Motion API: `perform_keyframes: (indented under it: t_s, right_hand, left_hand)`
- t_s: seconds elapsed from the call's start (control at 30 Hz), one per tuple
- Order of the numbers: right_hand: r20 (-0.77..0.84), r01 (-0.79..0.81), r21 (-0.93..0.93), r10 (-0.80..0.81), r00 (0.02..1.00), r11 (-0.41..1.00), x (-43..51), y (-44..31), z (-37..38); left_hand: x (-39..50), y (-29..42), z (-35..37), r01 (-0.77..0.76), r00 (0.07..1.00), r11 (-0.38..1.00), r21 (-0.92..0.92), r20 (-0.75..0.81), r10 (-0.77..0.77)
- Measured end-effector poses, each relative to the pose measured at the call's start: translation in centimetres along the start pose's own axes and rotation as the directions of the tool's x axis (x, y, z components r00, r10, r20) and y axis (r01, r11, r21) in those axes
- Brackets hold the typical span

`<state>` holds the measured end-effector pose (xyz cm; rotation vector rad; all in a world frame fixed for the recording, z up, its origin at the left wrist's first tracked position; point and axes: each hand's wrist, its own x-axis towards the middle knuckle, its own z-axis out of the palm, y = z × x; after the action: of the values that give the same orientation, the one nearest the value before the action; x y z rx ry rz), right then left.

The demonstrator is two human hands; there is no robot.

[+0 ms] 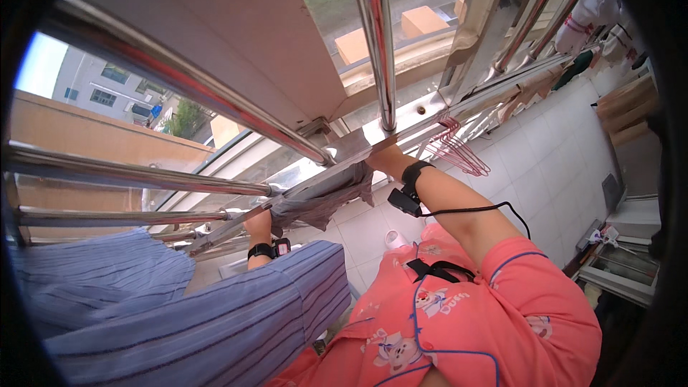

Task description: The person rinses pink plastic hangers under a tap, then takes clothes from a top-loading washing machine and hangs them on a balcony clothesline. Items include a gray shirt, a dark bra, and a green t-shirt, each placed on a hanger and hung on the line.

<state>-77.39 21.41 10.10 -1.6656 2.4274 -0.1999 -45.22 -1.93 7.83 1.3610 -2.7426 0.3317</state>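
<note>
A dark grey cloth (325, 201) hangs along the underside of the metal window rail (301, 188), crumpled, with uneven lower edges. My left hand (259, 224) is at its left end, against the rail. At the cloth's right end, my right hand (386, 158) reaches up to the same rail. The rail and the cloth hide the fingers of both hands, so I cannot see whether they grip the cloth or the rail. Each wrist wears a black strap with a small device; a black cable runs from the right one.
Blue striped fabric (215, 312) hangs close at the left. Pink hangers (456, 148) hang from the rail right of my right hand. Polished metal bars (384, 48) cross the window. More laundry (583, 27) hangs far right. Below is a white tiled floor (543, 156); a framed glass panel (618, 269) is at the right.
</note>
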Motion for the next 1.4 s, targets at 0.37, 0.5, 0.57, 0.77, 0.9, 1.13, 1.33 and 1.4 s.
perform_keyframes:
  t_s: [0.37,0.5,0.57,0.77,0.9,1.13,1.33,1.4]
  right_hand:
    - [-0.5,0.26,0.65,0.145,0.854,0.714,-8.0,-1.5,1.4]
    - [-0.457,0.187,0.471,0.058,0.888,0.862,-7.1,-1.3,2.8]
    - [-0.294,0.09,0.389,0.031,0.955,0.917,-5.5,-1.3,2.1]
    - [-0.202,0.229,0.002,-0.224,0.953,0.973,-7.1,-4.0,-6.0]
    - [-0.154,0.337,-0.221,-0.374,0.915,0.915,-7.0,-4.5,-7.6]
    - [-0.172,0.308,0.382,-0.261,0.95,0.871,-3.7,-3.9,-1.6]
    - [-0.079,0.386,0.534,-0.41,0.909,0.752,-1.0,-14.1,0.0]
    - [-0.038,0.381,0.561,-0.437,0.899,0.735,-0.1,-17.2,0.3]
  left_hand:
    - [-10.6,0.3,0.1,0.356,0.687,0.547,-0.757,-0.185,-0.703]
    - [-12.6,-0.5,1.9,0.482,0.571,-0.063,-0.874,0.367,-0.734]
    - [-12.5,-1.1,3.2,0.472,0.629,-0.166,-0.866,0.462,-0.625]
    - [-11.2,-1.6,7.4,0.531,0.622,-0.265,-0.805,0.583,-0.522]
    - [-10.3,-0.7,6.8,0.537,0.641,-0.173,-0.826,0.532,-0.553]
    - [-9.1,-0.3,3.5,0.478,0.692,-0.425,-0.769,0.627,-0.357]
    - [-10.1,-3.0,1.7,0.377,0.451,-0.424,-0.823,0.563,-0.692]
    - [-9.6,-3.7,-0.3,0.289,0.437,-0.079,-0.954,0.204,-0.876]
